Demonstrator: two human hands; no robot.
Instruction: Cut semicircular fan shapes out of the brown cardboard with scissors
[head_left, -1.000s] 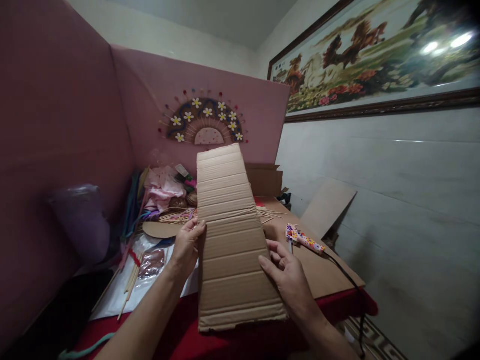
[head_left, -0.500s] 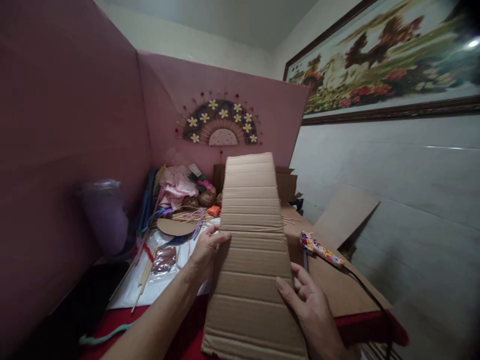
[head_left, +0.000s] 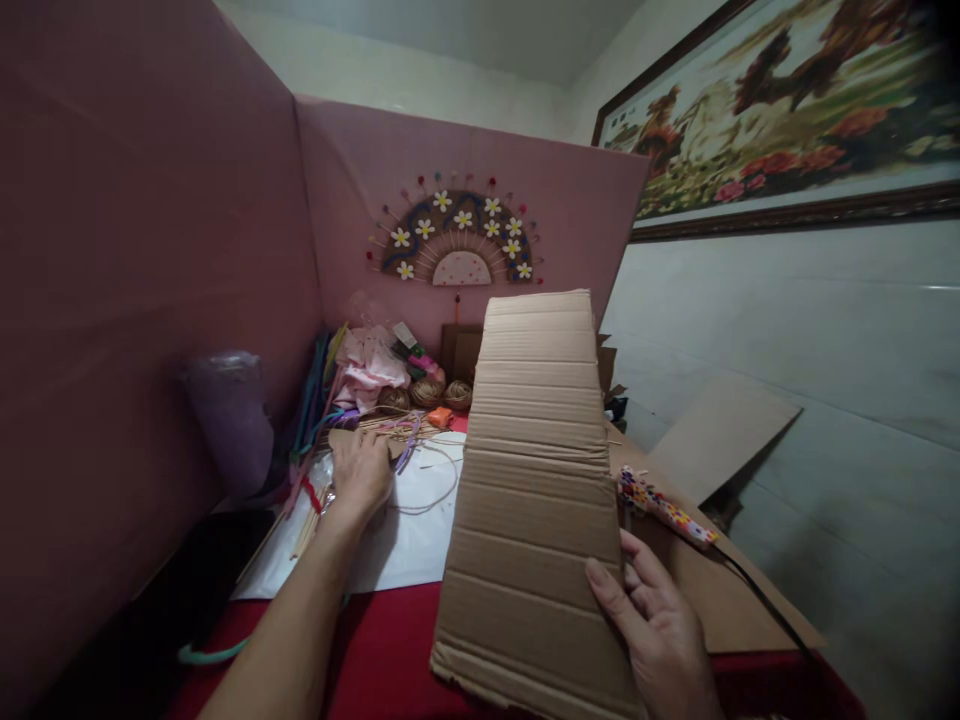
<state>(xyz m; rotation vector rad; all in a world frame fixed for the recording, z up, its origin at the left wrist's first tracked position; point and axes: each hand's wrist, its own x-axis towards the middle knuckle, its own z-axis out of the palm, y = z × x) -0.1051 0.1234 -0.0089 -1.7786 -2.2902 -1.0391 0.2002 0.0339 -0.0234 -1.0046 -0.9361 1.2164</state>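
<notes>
A long strip of corrugated cardboard (head_left: 536, 480), creased crosswise, stands tilted in front of me. My right hand (head_left: 660, 620) pinches its lower right edge, thumb on the front face and fingers behind. Farther left, my left hand (head_left: 361, 472) is over a rounded brown cardboard piece (head_left: 394, 446), fingers stretched out and touching it; most of that piece is hidden under the hand. Beside this hand lie thin wooden sticks (head_left: 307, 532) and a partly covered clear plastic packet.
A glue gun with a patterned cover (head_left: 667, 508) lies on brown board (head_left: 750, 600) at right. Twine balls (head_left: 427, 391), pink cloth (head_left: 367, 365) and an orange item (head_left: 440, 417) sit at the back. A decorated fan (head_left: 459, 240) hangs on the pink panel. A purple plastic-wrapped bundle (head_left: 232, 425) stands left.
My left hand has let go of the strip's left edge and moved left onto the rounded cardboard piece. The strip, still in my right hand, has shifted slightly right in view.
</notes>
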